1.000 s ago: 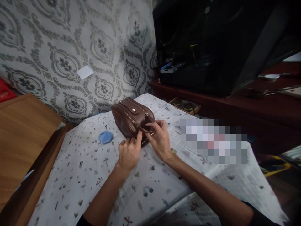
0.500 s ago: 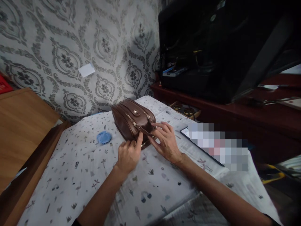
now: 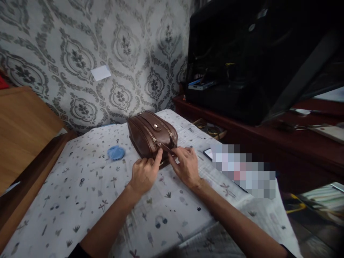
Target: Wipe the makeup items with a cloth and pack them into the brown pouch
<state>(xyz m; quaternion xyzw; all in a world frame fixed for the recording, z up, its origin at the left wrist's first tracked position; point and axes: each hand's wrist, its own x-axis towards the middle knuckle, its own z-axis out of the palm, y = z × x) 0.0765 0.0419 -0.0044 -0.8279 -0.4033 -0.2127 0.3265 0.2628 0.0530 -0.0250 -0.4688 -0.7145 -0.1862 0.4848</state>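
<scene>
A brown leather bag (image 3: 150, 134) with gold-coloured zips and a round metal stud lies on a patterned white cloth (image 3: 107, 225). At its near end, my left hand (image 3: 144, 175) has its index finger stretched against the bag beside a short strap, while the other fingers curl in. My left thumb is hidden. The strap (image 3: 166, 147) runs to my right hand (image 3: 186, 166), whose fingers and thumb close around its end. My right fingertips partly cover the strap and the bag's near corner.
A crumpled blue thing (image 3: 116, 153) rests left of the bag. To the right lies a phone (image 3: 208, 153), mostly blurred out. A large black television (image 3: 242, 64) stands on a dark red cabinet (image 3: 242, 139) with an open drawer (image 3: 209, 129). A wooden panel (image 3: 27, 125) borders the left.
My right fingers have drawn in closer around the strap's end, from a more spread pose. My left hand stays by the bag's near end. The view has shifted slightly.
</scene>
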